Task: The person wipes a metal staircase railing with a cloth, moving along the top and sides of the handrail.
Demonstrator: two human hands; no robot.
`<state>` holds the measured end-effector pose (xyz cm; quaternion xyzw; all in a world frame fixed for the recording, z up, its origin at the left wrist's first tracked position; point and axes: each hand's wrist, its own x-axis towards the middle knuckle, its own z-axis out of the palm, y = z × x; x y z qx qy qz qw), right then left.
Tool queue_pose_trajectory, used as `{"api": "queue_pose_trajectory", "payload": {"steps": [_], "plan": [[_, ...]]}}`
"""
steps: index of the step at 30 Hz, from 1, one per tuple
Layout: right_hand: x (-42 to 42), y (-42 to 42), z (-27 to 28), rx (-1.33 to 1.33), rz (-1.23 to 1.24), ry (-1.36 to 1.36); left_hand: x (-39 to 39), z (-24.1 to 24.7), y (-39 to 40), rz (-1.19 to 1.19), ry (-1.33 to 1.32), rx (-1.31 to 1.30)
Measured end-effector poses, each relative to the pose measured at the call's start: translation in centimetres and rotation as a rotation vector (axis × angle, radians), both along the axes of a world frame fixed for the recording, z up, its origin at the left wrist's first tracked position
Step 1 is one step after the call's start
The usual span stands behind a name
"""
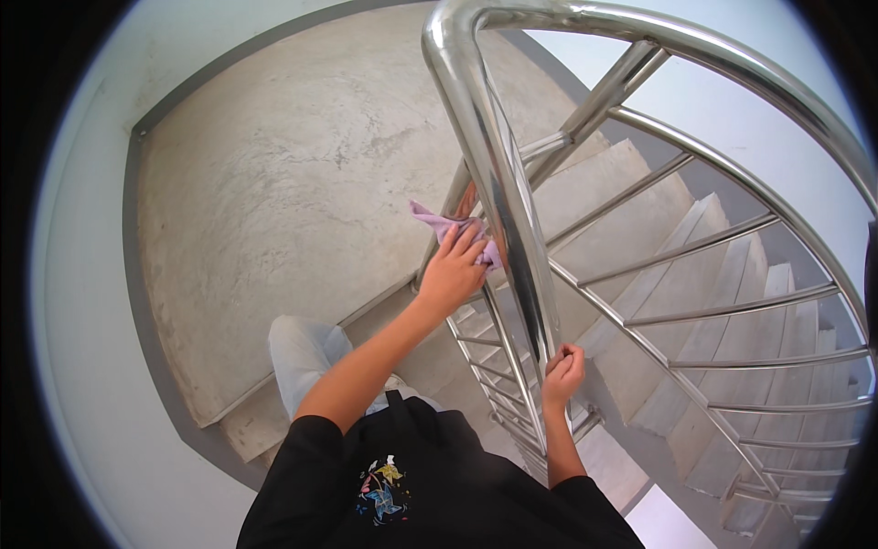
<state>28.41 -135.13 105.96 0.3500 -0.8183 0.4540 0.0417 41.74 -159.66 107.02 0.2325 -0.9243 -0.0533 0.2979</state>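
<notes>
My left hand (454, 270) holds a pinkish-purple cloth (480, 240) against the metalwork just left of the thick stainless-steel handrail (504, 199). One corner of the cloth sticks out to the left beyond my fingers. Lower down, my right hand (564, 372) is curled at the near part of the same handrail, its fingers bent; whether it grips the rail or only rests at it, I cannot tell. The steel baluster post (461, 189) stands beside the cloth, partly hidden by it.
A concrete landing (288, 185) spreads out ahead and to the left, edged by a grey skirting and pale wall (82, 226). Right of the railing, concrete steps (686, 329) run behind curved steel bars (727, 261). More steps (254, 425) lie beside my legs.
</notes>
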Motion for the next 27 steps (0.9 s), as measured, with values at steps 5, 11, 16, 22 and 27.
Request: {"api": "queue_pose_trajectory", "payload": {"steps": [5, 11, 16, 22, 27], "plan": [[0.3, -0.3, 0.2, 0.004, 0.003, -0.005, -2.4, -3.7, 4.0, -0.062, -0.075, 0.008], [-0.2, -0.1, 0.2, -0.003, 0.024, 0.014, -3.7, -6.8, 8.8, -0.157, -0.133, -0.064], [-0.5, 0.1, -0.2, -0.020, 0.037, -0.045, -2.8, -7.4, 9.6, -0.291, -0.140, 0.024], [-0.2, 0.0, 0.3, -0.050, 0.077, -0.073, -1.1, -8.3, 11.8, -0.312, -0.108, 0.089], [-0.5, 0.4, -0.2, -0.048, 0.088, -0.076, 1.7, -10.9, 13.1, -0.280, -0.501, 0.426]]}}
